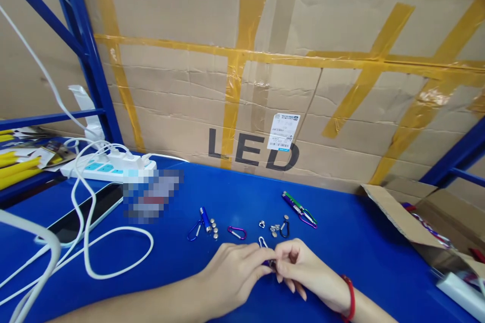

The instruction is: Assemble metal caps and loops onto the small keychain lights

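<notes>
Pinching a small dark-blue piece (267, 263): L hand (237, 272) clamped on 1 end, R hand (303, 265) fingertips closed on the other, prob. so 1 steadies while 1 works. Piece sits btwn the 2 hands, mostly hidden by fingers. Silver discs (215, 230) & purple carabiner (238, 235) lie beyond, twd blue table's (333, 242) back edge, prob. for easy reach.

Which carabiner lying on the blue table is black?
The black carabiner sits just beyond the right hand, beside silvery button cells; the purple carabiner and blue carabiner lie farther left.
</notes>
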`<action>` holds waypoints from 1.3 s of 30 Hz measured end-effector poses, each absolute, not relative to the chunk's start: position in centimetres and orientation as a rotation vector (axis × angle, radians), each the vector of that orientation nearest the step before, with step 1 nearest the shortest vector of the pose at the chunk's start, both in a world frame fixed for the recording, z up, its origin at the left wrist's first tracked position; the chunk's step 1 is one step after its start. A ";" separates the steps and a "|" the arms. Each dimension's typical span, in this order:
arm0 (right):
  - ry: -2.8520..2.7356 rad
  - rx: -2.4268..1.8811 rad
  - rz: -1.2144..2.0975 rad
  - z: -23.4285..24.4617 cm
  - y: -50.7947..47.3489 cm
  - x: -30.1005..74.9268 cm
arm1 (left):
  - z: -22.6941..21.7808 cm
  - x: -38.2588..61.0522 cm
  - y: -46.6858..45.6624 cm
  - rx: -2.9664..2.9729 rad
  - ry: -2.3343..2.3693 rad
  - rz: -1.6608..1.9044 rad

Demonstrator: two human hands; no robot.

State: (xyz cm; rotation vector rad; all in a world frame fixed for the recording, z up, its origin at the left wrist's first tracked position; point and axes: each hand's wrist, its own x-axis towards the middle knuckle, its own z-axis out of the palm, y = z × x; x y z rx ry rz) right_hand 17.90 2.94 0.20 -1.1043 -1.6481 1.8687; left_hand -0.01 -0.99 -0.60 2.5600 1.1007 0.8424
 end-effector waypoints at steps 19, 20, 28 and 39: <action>-1.733 -1.166 1.724 0.4 2.6 17.6 | -0.4 -0.2 -1.3 2.438 1.169 0.881; -1.759 -1.181 1.695 0.3 2.6 17.6 | -0.4 -0.2 -1.3 2.436 1.168 0.891; -2.001 -1.102 0.933 -0.2 2.3 17.8 | -0.9 -0.2 -1.2 2.423 1.207 0.919; -1.904 -0.998 1.036 -0.1 2.3 17.9 | -0.9 -0.3 -1.1 2.434 1.206 0.881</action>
